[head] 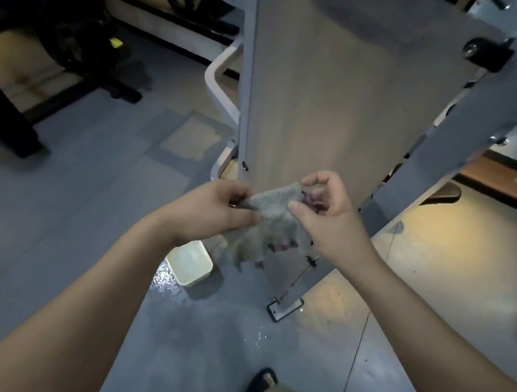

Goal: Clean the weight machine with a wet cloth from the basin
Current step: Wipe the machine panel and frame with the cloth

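Note:
A grey cloth [267, 228] with purple patches hangs between both my hands, in front of the weight machine's tall grey panel [343, 107]. My left hand [210, 211] pinches the cloth's left edge. My right hand [326, 214] holds its upper right part, thumb on the fabric, fingers curled above it. A white rectangular basin [191, 263] sits on the floor below my left hand, beside the panel's base. A darker wet-looking patch shows near the top of the panel.
Water glistens on the grey floor [164, 277] beside the basin. The machine's slanted frame post [457, 143] runs down to a foot plate [282, 309]. Dark gym equipment [81, 43] stands at the left. My sandalled foot [259, 384] is at the bottom.

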### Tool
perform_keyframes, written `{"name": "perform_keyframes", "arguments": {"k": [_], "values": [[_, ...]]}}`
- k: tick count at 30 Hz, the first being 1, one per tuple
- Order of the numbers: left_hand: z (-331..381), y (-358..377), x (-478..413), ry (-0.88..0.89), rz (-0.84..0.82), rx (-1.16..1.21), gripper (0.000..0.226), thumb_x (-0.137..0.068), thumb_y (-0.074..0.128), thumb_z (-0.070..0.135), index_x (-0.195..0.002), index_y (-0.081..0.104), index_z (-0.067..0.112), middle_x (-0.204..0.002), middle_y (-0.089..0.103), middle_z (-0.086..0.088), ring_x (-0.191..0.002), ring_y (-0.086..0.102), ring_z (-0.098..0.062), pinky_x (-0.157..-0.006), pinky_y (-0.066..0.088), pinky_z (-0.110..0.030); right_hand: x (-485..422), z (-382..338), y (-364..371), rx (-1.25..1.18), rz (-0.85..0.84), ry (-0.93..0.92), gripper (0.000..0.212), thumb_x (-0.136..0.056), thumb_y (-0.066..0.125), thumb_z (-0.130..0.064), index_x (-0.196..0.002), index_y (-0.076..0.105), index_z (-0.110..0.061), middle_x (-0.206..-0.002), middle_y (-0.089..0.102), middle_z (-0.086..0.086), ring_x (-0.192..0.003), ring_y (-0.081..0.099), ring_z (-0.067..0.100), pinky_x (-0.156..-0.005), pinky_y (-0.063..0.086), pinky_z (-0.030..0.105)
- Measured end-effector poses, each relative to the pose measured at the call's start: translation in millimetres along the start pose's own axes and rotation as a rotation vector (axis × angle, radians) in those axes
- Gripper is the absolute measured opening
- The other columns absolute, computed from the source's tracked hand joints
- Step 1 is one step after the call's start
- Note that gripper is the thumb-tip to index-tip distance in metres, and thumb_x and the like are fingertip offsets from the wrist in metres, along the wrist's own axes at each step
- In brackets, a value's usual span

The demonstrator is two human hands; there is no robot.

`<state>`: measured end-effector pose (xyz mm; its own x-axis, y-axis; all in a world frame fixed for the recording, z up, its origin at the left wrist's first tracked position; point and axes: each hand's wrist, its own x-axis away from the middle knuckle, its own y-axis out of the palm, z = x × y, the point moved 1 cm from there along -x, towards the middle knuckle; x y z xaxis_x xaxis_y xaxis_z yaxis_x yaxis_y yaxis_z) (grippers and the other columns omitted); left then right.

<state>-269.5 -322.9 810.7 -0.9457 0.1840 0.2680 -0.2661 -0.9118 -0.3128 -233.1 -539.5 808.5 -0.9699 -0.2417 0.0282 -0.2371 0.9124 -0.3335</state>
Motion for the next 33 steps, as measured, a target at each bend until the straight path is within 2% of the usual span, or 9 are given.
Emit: {"name": "perform_keyframes", "arguments": {"k": [3, 7, 11, 14, 16, 20, 23, 26, 33], "values": [[-6, 16, 21, 0.065, -0.033, 0.399, 0.031, -0.092, 0.074, 0.005, -0.118, 0.063, 0.018, -0.093, 0.069, -0.026, -0.086, 0.068, -0.03, -0.077, 0.054, -0.041, 20, 3, 2, 0.237, 0.018, -0.032, 0.004, -0.098, 0.068, -0.022, -0.096, 0.066, -0.019, -0.109, 0.059, 0.002, -0.084, 0.054, -0.01, -0.075, 0.036, 0.0], [-3, 31, 43, 0.139, 0.033, 0.502, 0.049, -0.093, 0.069, 0.009, -0.139, 0.057, 0.024, -0.096, 0.06, -0.032, -0.091, 0.062, -0.035, -0.086, 0.051, -0.048, 40, -2, -5, 0.153, -0.177, -0.066, 0.026, -0.102, 0.061, -0.033, -0.104, 0.072, -0.01, -0.123, 0.053, 0.002, -0.092, 0.057, -0.013, -0.085, 0.037, 0.001], [15, 43, 57, 0.141, 0.16, 0.412, 0.037, -0.093, 0.072, 0.008, -0.129, 0.066, 0.015, -0.104, 0.059, -0.045, -0.094, 0.063, -0.035, -0.092, 0.053, -0.057, 44, -4, -17, 0.226, -0.338, -0.188, 0.029, -0.088, 0.081, -0.031, -0.105, 0.067, -0.013, -0.12, 0.047, -0.007, -0.099, 0.059, -0.002, -0.086, 0.044, 0.008], [34, 65, 59, 0.113, 0.344, 0.308, 0.019, -0.09, 0.075, 0.007, -0.109, 0.073, 0.012, -0.096, 0.072, -0.026, -0.082, 0.068, -0.02, -0.075, 0.056, -0.029, 36, 1, -33, 0.238, -0.27, -0.319, 0.008, -0.089, 0.074, -0.009, -0.087, 0.066, -0.006, -0.11, 0.053, -0.003, -0.084, 0.06, 0.007, -0.079, 0.05, 0.022], [51, 85, 58, 0.118, 0.446, 0.23, 0.009, -0.09, 0.077, 0.009, -0.096, 0.073, 0.015, -0.093, 0.07, -0.014, -0.079, 0.064, -0.015, -0.069, 0.051, -0.022, 33, 6, -54, 0.208, -0.271, -0.387, 0.005, -0.09, 0.069, -0.006, -0.086, 0.068, -0.009, -0.108, 0.056, -0.006, -0.088, 0.06, 0.004, -0.081, 0.044, 0.016], [99, 137, 44, 0.138, 0.616, 0.207, 0.014, -0.095, 0.072, 0.012, -0.085, 0.063, 0.007, -0.104, 0.066, -0.002, -0.068, 0.058, -0.004, -0.061, 0.047, -0.018, 31, 12, -112, 0.067, -0.213, -0.376, 0.018, -0.095, 0.065, -0.019, -0.111, 0.065, -0.028, -0.107, 0.063, -0.014, -0.103, 0.061, -0.001, -0.091, 0.047, 0.02], [134, 172, 23, 0.136, 0.71, 0.234, 0.022, -0.095, 0.074, 0.017, -0.088, 0.059, 0.003, -0.078, 0.064, -0.008, -0.062, 0.055, -0.013, -0.057, 0.047, -0.027, 31, 9, -156, 0.06, -0.132, -0.527, 0.023, -0.097, 0.066, -0.028, -0.119, 0.06, -0.024, -0.112, 0.06, -0.009, -0.108, 0.059, 0.002, -0.095, 0.05, 0.028], [169, 194, 9, 0.151, 0.746, 0.298, 0.032, -0.088, 0.08, 0.028, -0.084, 0.059, 0.004, -0.076, 0.057, -0.026, -0.066, 0.053, -0.026, -0.062, 0.045, -0.039, 35, -3, -190, 0.058, -0.181, -0.706, 0.036, -0.093, 0.071, -0.036, -0.122, 0.06, -0.017, -0.116, 0.054, -0.005, -0.111, 0.055, 0.005, -0.096, 0.047, 0.023], [244, 213, 9, 0.236, 0.661, 0.445, 0.012, -0.091, 0.069, 0.017, -0.087, 0.066, 0.005, -0.076, 0.056, -0.016, -0.064, 0.049, -0.024, -0.068, 0.043, -0.035, 28, -34, -236, 0.027, 0.023, -0.969, 0.027, -0.094, 0.073, -0.013, -0.12, 0.068, -0.013, -0.117, 0.056, 0.002, -0.106, 0.059, 0.01, -0.089, 0.049, 0.023]]}}
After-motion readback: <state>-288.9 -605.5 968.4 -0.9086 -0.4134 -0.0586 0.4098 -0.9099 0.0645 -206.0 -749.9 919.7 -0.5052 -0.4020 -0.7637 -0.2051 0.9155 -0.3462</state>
